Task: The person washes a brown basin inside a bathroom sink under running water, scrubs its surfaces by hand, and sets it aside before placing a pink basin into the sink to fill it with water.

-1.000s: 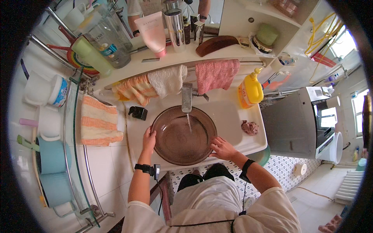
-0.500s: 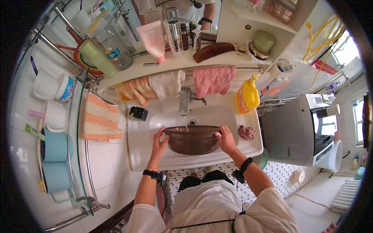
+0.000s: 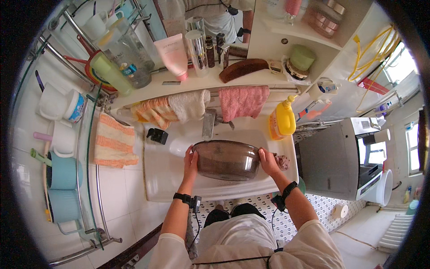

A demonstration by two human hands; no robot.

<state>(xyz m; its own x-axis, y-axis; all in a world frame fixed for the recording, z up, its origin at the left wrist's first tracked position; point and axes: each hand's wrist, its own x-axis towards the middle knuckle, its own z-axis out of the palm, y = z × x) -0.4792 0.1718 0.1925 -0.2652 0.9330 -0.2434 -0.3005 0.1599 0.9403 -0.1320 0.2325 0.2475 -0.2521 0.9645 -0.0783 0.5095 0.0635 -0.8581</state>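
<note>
Between both hands I hold a dark, see-through plastic basin (image 3: 228, 162) over the white sink (image 3: 165, 186). It is tipped away from me, so its near wall faces up and its inside is mostly hidden. My left hand (image 3: 191, 164) is closed on the basin's left rim. On the opposite rim my right hand (image 3: 268, 162) grips with the thumb on top. The metal faucet (image 3: 209, 124) stands just beyond the basin; whether water runs cannot be seen. A crumpled pinkish cloth (image 3: 282, 162) lies on the sink beside my right hand.
A yellow pump bottle (image 3: 282, 119) stands at the sink's back right, a black box-like item (image 3: 157, 135) at its left. Towels (image 3: 243, 101) hang behind the faucet. A glass shelf with cups (image 3: 62, 139) is at left, a grey washing machine (image 3: 331, 157) at right.
The basin has tipped away from me, its near side rising, and both hands have turned with it. The water stream visible before is now hidden or gone.
</note>
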